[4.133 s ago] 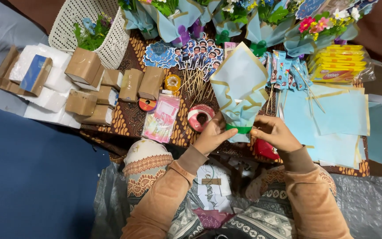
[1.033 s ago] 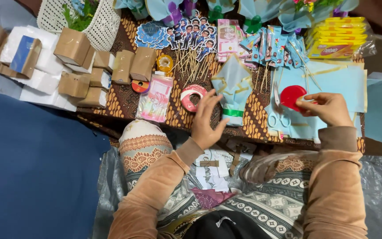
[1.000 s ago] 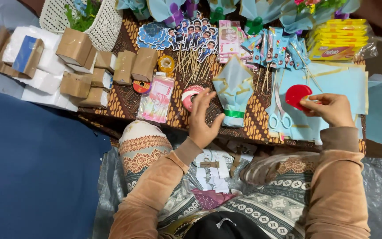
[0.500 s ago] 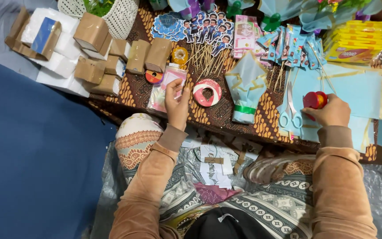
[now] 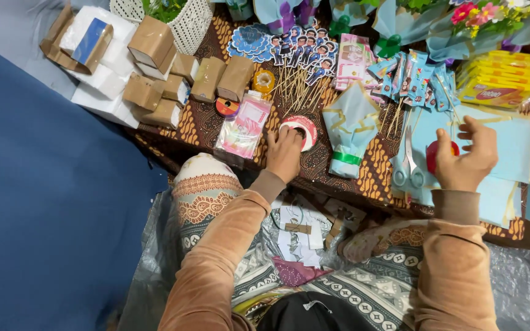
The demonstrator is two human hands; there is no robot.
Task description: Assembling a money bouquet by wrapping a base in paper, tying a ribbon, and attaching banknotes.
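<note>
Low counter (image 5: 345, 178) draped in brown batik cloth, set against a blue floor covering (image 5: 44, 202), with crinkled clear plastic sheeting (image 5: 522, 282) spread under patterned lap fabric. At the far left, seven small brown cardboard boxes (image 5: 151, 43) clustered beside a white woven basket (image 5: 185, 21). Two small tape rolls, one yellow (image 5: 264, 80), one dark with an orange core (image 5: 227, 106). One bunch of paper figure toppers on wooden sticks (image 5: 302, 61). One pale blue wrapped paper cone with green ribbon (image 5: 351, 125). One pair of scissors with pale blue handles (image 5: 407, 160) lying on a stack of light blue paper sheets (image 5: 516, 147). Left hand (image 5: 284, 153) reaching forward, palm down, fingers spread loosely open and touching the near edge of a red-and-white ribbon spool (image 5: 302, 129), nothing held. Right hand (image 5: 466, 160) raised over the blue sheets, grip curled closed around a round red ribbon roll (image 5: 434, 158), thumb on the left side, fingers wrapped above.
</note>
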